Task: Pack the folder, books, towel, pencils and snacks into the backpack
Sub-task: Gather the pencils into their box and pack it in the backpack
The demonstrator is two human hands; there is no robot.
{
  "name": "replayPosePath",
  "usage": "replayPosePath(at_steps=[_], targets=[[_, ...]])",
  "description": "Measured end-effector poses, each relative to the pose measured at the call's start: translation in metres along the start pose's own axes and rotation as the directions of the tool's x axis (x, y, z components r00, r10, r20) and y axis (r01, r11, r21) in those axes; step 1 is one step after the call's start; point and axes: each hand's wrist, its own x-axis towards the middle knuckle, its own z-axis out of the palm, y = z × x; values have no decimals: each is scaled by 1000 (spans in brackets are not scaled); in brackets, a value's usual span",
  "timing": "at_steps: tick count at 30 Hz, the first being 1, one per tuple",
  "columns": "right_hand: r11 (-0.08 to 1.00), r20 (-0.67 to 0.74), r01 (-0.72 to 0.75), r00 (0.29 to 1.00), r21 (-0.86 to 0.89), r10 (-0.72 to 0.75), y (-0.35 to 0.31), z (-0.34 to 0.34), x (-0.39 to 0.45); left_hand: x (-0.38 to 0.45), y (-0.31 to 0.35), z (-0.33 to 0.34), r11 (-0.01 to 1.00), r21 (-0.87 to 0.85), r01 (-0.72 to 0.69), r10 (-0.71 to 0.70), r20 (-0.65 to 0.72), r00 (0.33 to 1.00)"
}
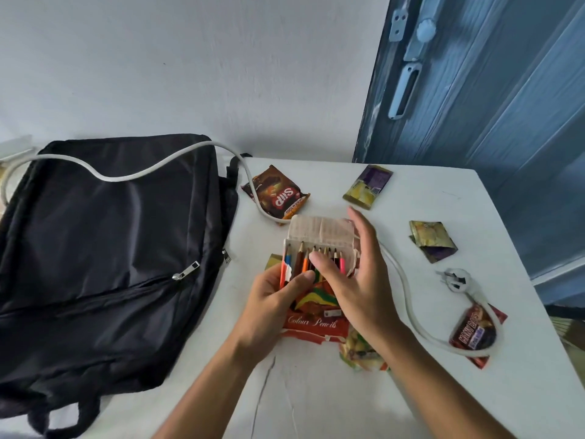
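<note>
A black backpack (107,242) lies flat on the left of the white table (427,391), its zips closed. My left hand (272,299) grips the red colour pencil box (316,321) at its left side. The box flap (319,231) stands open and several pencil tips (304,258) show. My right hand (357,274) rests over the box's right side, thumb on the pencils, fingers spread. Snack packets lie around: a brown Siip packet (278,194), a purple and yellow one (368,186), a gold one (432,240), a red bar (474,331), and one under my right wrist (357,353).
A white cable (408,299) runs over the backpack, past the box, to a plug (456,278) at the right. A blue door (490,90) stands behind the table's far right corner. A white wall is behind the table.
</note>
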Motion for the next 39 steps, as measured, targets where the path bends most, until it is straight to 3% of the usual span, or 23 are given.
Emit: replayPosePath(at_steps=[5, 10, 17, 22, 27, 31, 37, 39], targets=[[969, -2, -200, 979, 145, 202, -9, -8, 7, -4, 4, 2, 999, -2, 38, -38, 34, 999], [867, 218, -409, 908, 285, 357, -11, -17, 5, -6, 8, 0, 992, -92, 88, -87, 17, 996], [882, 213, -395, 914, 258, 347, -16, -15, -6, -7, 7, 3, 987, -136, 86, -90, -19, 996], [766, 281, -504, 862, 399, 422, -17, -18, -7, -5, 5, 4, 982, -148, 120, -125, -27, 992], [788, 241, -494, 869, 369, 432, -12, -19, -10, -5, 3, 8, 985, -119, 123, -129, -37, 991], [728, 295, -514, 858, 453, 421, -13, -24, -12, -7, 1, 10, 985, -109, 133, -142, -76, 987], [746, 295, -517, 855, 419, 427, -11, -26, -15, -12, -2, 16, 982, -137, 130, -146, -112, 983], [848, 164, -397, 918, 352, 361, -8, -26, -20, -13, -3, 16, 986, -125, 110, -127, -139, 982]])
